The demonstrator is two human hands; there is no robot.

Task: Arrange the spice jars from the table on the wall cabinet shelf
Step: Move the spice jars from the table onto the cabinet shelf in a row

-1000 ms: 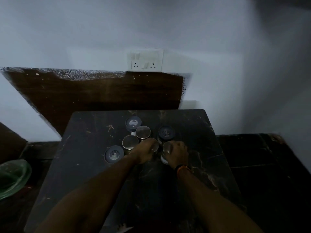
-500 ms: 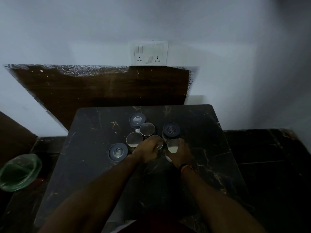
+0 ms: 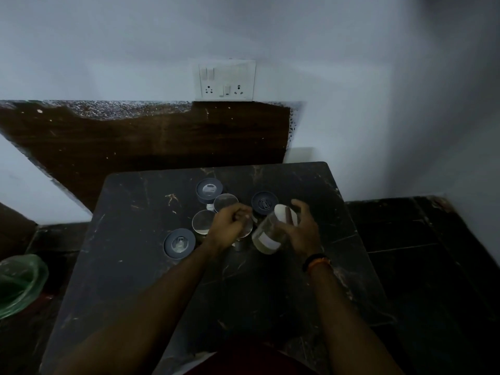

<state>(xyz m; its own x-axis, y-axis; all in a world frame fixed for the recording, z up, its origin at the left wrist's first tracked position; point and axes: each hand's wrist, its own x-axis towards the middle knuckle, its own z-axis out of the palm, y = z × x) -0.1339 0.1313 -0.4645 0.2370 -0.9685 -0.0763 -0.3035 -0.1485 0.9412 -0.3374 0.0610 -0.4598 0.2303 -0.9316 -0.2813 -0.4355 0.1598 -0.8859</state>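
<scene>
Several spice jars stand clustered on a dark marble table. My right hand holds a clear glass jar with a pale lid, lifted off the table and tilted. My left hand is closed over the top of another clear-lidded jar, which stands on the table. Two more clear-lidded jars stand just left of that hand. Three dark-lidded jars sit around them: one at the front left, one at the back, one at the back right. No cabinet shelf is in view.
A white wall with a switch and socket plate rises behind the table, above a dark wooden panel. A green plastic-lined bin sits on the floor at the left. Dark floor lies to the right.
My right hand has lifted its jar off the table and tilted it. My left hand stays closed on its jar. The camera has tilted up slightly.
</scene>
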